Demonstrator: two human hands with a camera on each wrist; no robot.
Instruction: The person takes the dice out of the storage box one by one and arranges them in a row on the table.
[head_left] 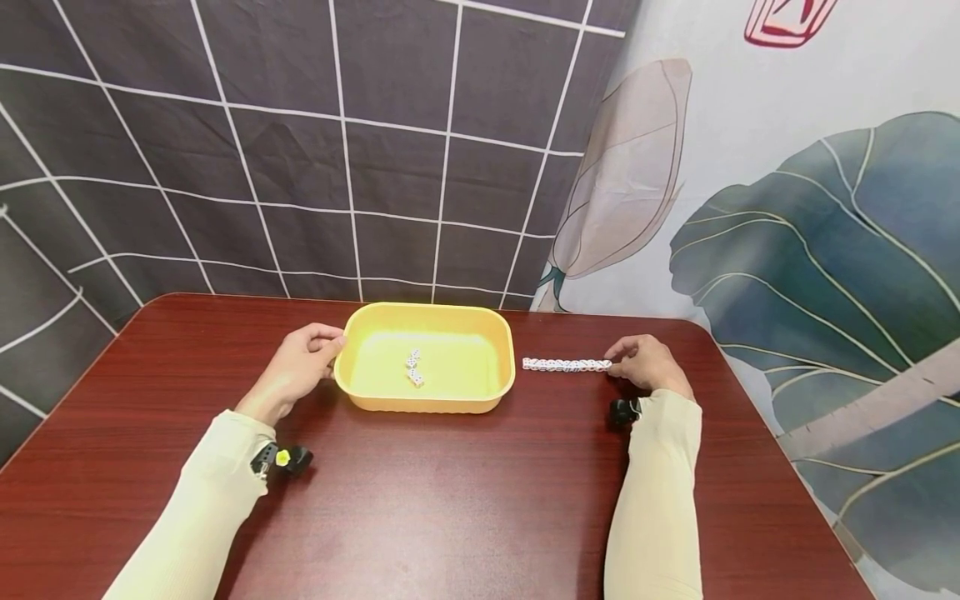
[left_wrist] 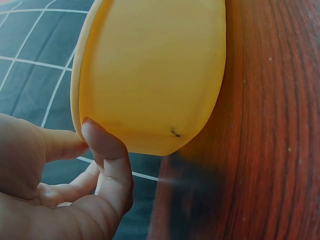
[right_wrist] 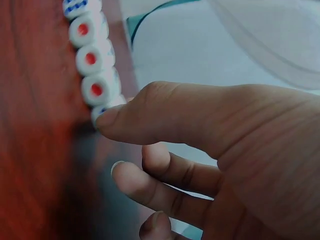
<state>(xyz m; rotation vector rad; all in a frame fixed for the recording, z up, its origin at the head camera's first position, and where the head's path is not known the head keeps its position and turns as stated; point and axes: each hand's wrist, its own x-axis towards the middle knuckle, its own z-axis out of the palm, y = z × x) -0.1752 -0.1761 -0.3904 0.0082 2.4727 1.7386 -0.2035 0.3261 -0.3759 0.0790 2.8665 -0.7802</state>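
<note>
A yellow plastic basin (head_left: pixel 367 404) stands on the table with several white dice (head_left: pixel 414 367) lying in it. My left hand (head_left: pixel 300 367) pinches the basin's left end; in the left wrist view the thumb (left_wrist: pixel 107 145) lies over the rim. To the right of the basin runs a straight row of white dice (head_left: pixel 562 365), several showing a single red dot in the right wrist view. At the row's right end my right hand (head_left: pixel 645 364) pinches the last die (right_wrist: pixel 97 114), its thumb against the near side. The forefinger is mostly hidden behind the thumb, and the other fingers are bent.
The dark red wooden table (head_left: pixel 435 500) reaches back to a dark grid-patterned cloth (head_left: pixel 285 158). A pale cloth with a leaf print (head_left: pixel 817 250) hangs at the right. Black wrist cameras (head_left: pixel 298 460) are strapped to both wrists.
</note>
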